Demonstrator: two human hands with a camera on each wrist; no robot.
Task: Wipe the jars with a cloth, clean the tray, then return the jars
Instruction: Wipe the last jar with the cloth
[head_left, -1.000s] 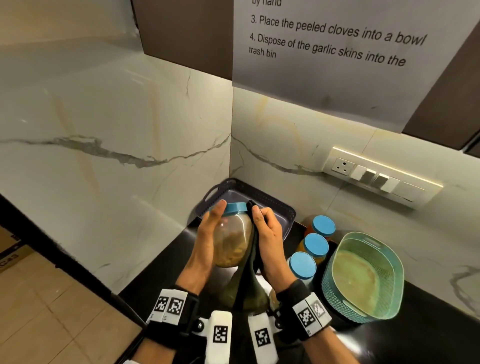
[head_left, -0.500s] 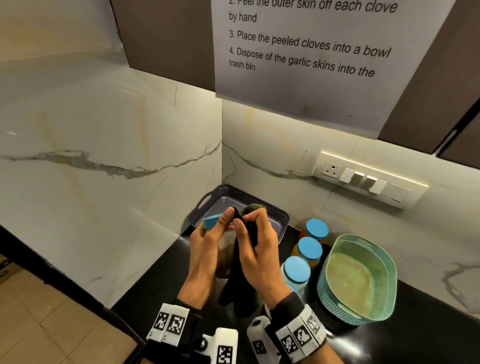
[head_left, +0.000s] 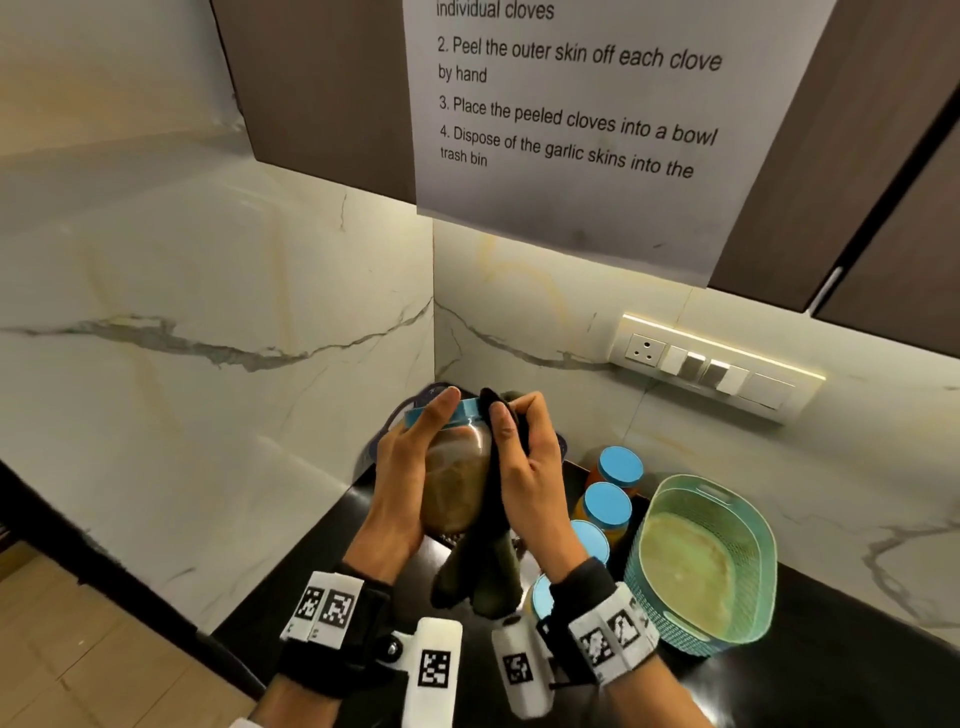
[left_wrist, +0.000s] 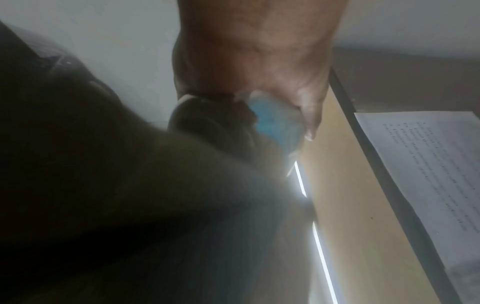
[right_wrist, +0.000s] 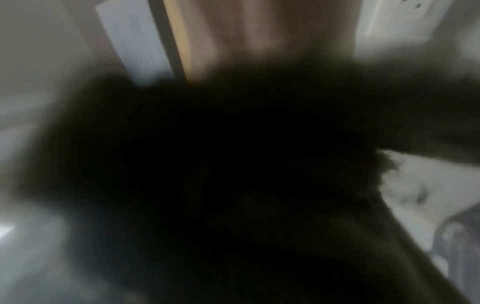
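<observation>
In the head view my left hand (head_left: 410, 467) grips a clear jar (head_left: 457, 478) with a blue lid (head_left: 465, 410) and brownish contents, held above the counter. My right hand (head_left: 524, 457) clutches a dark green cloth (head_left: 483, 571) and presses it against the jar's right side; the cloth's tail hangs below. The dark grey tray (head_left: 415, 405) shows behind the hands, mostly hidden. The left wrist view shows the blue lid (left_wrist: 275, 123) under my fingers (left_wrist: 309, 115) and the cloth (left_wrist: 155, 185). The cloth (right_wrist: 233, 174) fills the blurred right wrist view.
Several blue-lidded jars (head_left: 605, 506) stand in a row on the black counter (head_left: 831, 675) right of my hands. A teal basket (head_left: 701, 561) sits further right. Marble walls meet in a corner behind the tray, and a switch panel (head_left: 717, 364) is on the right wall.
The right hand with the cloth has slid from over the jar's front back to its right side, uncovering the jar. Both hands sit a little higher in view.
</observation>
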